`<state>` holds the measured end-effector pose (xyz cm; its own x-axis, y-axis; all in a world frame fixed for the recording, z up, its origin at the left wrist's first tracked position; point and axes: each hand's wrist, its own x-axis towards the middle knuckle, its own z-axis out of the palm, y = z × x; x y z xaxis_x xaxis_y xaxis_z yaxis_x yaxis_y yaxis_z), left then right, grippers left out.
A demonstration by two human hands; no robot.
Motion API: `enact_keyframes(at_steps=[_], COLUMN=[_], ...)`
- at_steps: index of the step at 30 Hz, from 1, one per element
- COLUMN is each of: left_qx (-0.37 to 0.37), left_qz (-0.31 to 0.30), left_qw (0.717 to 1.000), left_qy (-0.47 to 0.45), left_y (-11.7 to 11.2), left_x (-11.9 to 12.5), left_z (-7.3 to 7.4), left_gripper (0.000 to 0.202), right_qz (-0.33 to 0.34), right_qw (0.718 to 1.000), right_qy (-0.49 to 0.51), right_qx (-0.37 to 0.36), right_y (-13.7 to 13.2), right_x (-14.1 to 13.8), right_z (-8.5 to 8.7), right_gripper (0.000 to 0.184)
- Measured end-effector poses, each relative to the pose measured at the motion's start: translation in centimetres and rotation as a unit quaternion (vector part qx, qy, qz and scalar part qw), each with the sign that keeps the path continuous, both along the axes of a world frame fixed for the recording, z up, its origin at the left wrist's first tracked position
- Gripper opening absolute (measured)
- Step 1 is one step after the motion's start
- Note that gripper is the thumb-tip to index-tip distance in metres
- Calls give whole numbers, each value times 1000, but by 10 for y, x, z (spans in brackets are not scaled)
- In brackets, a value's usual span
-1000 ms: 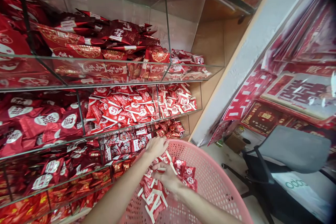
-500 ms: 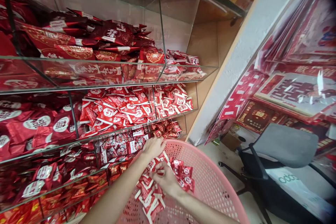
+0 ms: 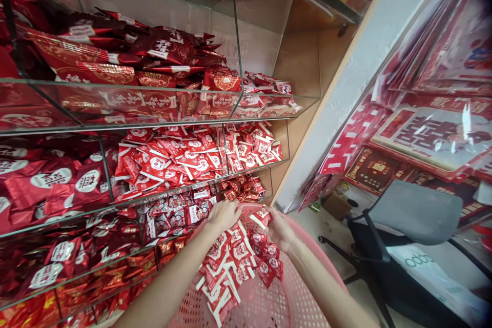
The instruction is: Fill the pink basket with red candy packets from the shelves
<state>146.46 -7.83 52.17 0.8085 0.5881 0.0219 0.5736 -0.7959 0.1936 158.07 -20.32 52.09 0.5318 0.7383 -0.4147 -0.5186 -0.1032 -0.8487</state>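
R hand (image 3: 281, 229) has one red-and-white candy pkt (image 3: 260, 217) pinched at its fingertips, up near the far inside wall of the pink perforated basket (image 3: 269, 305). L hand (image 3: 225, 215), back upward, is at the basket's far-L rim; can't tell if it's gripping or just resting there. In the basket: heap of red-and-white pkts w/ pale ends (image 3: 221, 277) on the L side, below L hand; smaller clump of darker red pkts (image 3: 265, 259) right beside it, just under R hand. Ahead & L, glass-fronted display shelving (image 3: 154, 127), divided into bins: large dark-red bags (image 3: 165, 48) up top, small red pkts w/ white labels (image 3: 169, 159) mid tier, dark-red pkts w/ white ovals (image 3: 57, 179) to their L, shiny red-wrapped sweets (image 3: 242, 188) behind basket rim. On R, past a white post (image 3: 346, 66): plastic-wrapped double-happiness décor (image 3: 430, 136), and a grey-backed office chair (image 3: 417, 212) w/ a white bag (image 3: 434, 274), green lettering, on its seat.
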Motion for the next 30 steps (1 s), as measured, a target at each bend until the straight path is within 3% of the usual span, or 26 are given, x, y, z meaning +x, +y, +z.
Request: enact_keyframes(at_steps=[4, 13, 16, 21, 30], left_qx=[3, 7, 25, 27, 7], left_qz=[-2, -10, -14, -15, -1], left_qw=[1000, 1000, 999, 999, 1000], left_qy=[-1, -9, -20, -26, -2], left_y=[0, 3, 4, 6, 0], left_x=[0, -1, -2, -2, -2], left_z=[0, -4, -6, -9, -1], left_gripper=[53, 53, 52, 51, 48], right_qz=[41, 160, 201, 214, 227], right_qw=[999, 967, 950, 926, 937], right_qy=[24, -199, -238, -303, -259], right_qx=[-3, 6, -18, -69, -55], right_y=[0, 5, 13, 26, 37], right_x=[-8, -18, -25, -27, -27], right_z=[-9, -4, -3, -13, -26], right_gripper=[17, 32, 37, 38, 27])
